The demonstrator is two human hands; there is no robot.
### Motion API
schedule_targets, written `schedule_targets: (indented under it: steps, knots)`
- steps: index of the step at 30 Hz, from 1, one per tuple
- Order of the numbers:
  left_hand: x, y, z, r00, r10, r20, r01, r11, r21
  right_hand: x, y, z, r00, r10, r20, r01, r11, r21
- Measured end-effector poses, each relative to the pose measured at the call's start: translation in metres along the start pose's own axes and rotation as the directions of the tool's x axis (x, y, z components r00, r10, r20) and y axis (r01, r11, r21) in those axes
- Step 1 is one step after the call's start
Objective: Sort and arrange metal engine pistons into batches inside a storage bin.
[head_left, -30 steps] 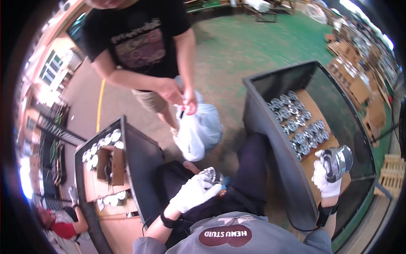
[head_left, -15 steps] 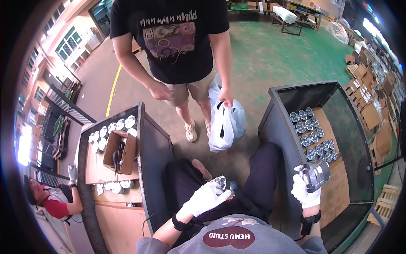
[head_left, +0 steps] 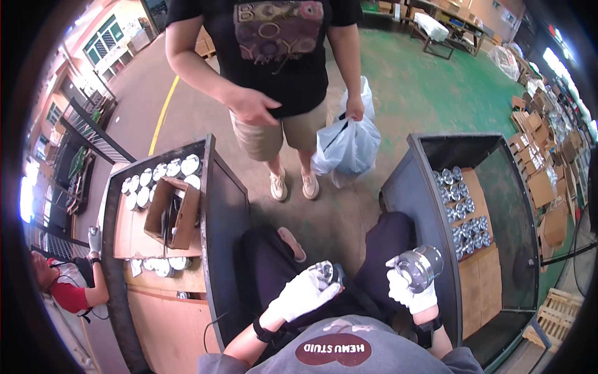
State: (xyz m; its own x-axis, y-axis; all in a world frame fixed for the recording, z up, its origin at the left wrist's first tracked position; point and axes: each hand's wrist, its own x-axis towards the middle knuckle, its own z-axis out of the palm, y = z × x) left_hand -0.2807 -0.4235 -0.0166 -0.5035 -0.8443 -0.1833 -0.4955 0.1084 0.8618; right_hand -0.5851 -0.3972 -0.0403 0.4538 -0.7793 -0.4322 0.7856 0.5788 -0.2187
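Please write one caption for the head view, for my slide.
Left hand and right hand, both gloved, hold metal parts between two dark bins.

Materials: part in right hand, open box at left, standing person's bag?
Cylindrical part in the right hand: probably metal, semi-gloss; silvery grey with highlights. Alloy unclear.
Open box: likely cardboard, matte; plain brown walls.
Bag: looks like thin plastic, slight sheen; crinkled, pale blue folds.

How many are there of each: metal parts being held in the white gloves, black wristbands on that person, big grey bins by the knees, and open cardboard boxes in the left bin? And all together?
Metal parts: 2, one in the left hand, one in the right hand
Black wristbands: 2
Grey bins: 2
Open cardboard box: 1
Total: 7
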Motion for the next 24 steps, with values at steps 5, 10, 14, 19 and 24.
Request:
schedule_targets:
  steps: [5, 10, 14, 19, 24]
  knots:
    - [-0.003, -0.005, 0.003, 0.986, 0.158, -0.048, -0.161, 0.985, -0.061, 0.023, -0.007, -0.025, 0.975, 0.154, 0.158, -0.136, 0.984, -0.119]
    - [-0.022, -0.016, 0.018, 0.989, 0.09, -0.119, -0.099, 0.993, -0.068, 0.027, 0.002, -0.028, 0.953, 0.239, 0.187, -0.274, 0.943, 0.191]
    - [-0.014, -0.015, 0.01, 0.998, 0.03, -0.056, -0.035, 0.995, -0.097, 0.025, 0.011, -0.036, 0.901, 0.382, 0.203, -0.421, 0.885, 0.202]
    - [0.0, -0.063, 0.018, 0.994, 0.11, 0.011, -0.11, 0.986, 0.128, 0.058, 0.005, -0.05, 0.866, 0.439, 0.239, -0.5, 0.75, 0.434]
    - [0.014, -0.028, 0.003, 0.959, -0.279, -0.046, 0.27, 0.952, -0.141, 0.036, -0.012, -0.009, 0.966, 0.058, 0.253, -0.11, 0.975, 0.192]
